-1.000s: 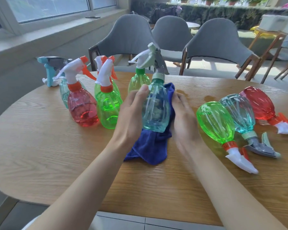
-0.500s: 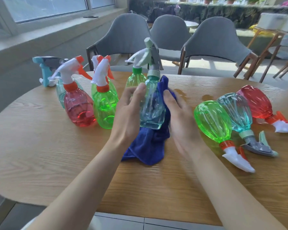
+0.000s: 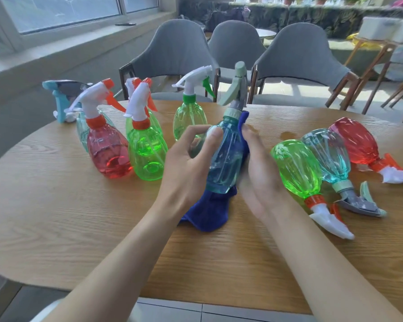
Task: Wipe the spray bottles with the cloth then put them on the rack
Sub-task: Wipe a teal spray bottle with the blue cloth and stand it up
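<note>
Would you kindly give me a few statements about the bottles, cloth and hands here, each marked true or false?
1. The left hand holds the teal bottle. True.
2. The blue cloth lies apart from that bottle. False: the right hand holds it against the bottle.
3. The green bottle beside the right hand lies on its side. True.
4. The red bottle on the left lies on its side. False: it stands upright.

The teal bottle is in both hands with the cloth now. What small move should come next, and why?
Probably turn the teal bottle in the left hand. The right hand holds the blue cloth against only the bottle's right and far side, so the near face is likely unwiped.
</note>
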### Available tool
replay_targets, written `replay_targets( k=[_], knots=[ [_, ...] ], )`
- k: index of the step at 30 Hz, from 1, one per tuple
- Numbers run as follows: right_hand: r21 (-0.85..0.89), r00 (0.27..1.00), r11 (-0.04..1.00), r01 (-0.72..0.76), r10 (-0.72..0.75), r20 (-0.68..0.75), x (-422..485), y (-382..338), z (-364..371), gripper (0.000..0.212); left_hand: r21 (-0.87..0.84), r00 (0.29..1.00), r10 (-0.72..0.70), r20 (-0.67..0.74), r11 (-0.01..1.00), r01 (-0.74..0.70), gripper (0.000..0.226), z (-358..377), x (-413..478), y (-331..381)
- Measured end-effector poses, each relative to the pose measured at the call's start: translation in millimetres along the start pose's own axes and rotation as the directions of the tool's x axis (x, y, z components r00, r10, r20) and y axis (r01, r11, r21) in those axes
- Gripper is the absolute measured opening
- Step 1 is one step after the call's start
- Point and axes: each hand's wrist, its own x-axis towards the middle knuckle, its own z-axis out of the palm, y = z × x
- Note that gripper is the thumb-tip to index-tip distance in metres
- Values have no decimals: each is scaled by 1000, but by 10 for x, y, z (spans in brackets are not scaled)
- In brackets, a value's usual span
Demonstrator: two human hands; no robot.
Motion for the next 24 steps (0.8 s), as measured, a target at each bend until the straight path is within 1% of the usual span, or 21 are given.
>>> replay_targets(
  k=[2,4,6,8,9,11,12,13,14,16,17,18,19,20,21,23,24],
  knots=[
    [29,999,998,-50,50,14,-5,38,13,40,13,999,3,-53,1000,-3,19,7,10,-20],
    [44,998,997,-66,66,3,-3,61,24,44,52,988,34,-149,998,-26,22,10,38,-13],
    [53,998,997,-57,58,-15,-6,64,28,39,104,965,82,-251,993,-57,23,-3,78,-32],
    [49,998,998,-49,51,-33,-14,58,38,32,145,943,126,-308,986,-84,26,-5,92,-69],
    [49,998,998,-49,52,-43,-12,54,38,30,165,937,143,-320,982,-93,32,-1,98,-103],
    [31,997,999,-44,46,-56,-4,43,30,33,170,933,150,-328,981,-98,52,13,89,-119],
    [19,997,999,-38,40,-65,2,37,20,34,181,937,144,-318,979,-89,62,19,74,-116],
    [10,997,999,-32,33,-73,8,25,13,35,207,947,144,-287,975,-85,65,26,61,-111],
    [4,996,1000,-27,27,-87,16,18,-2,34,235,963,141,-230,968,-85,62,40,43,-115],
    [2,994,1000,-22,22,-108,17,6,-14,33,351,983,170,-74,927,-134,45,81,-13,-153],
    [4,994,1000,-20,20,-111,13,11,-13,32,448,983,183,-7,879,-161,50,96,-44,-152],
    [1,994,1000,-14,14,-112,9,25,-8,30,506,981,191,31,843,-180,64,103,-50,-169],
    [-10,994,1000,-4,3,-111,3,44,6,28,519,982,187,34,836,-177,71,105,-36,-192],
    [-33,994,999,14,-17,-108,-2,66,24,28,499,985,174,2,853,-152,71,96,-18,-189],
    [-59,995,998,36,-41,-91,-12,88,46,29,438,987,150,-50,892,-113,66,77,5,-179],
    [-78,995,993,83,-87,-50,-33,131,83,28,234,988,20,-152,972,16,52,21,68,-139],
    [-91,993,990,111,-114,-31,-39,151,93,25,137,982,-48,-182,988,73,47,-6,86,-107]
  ],
)
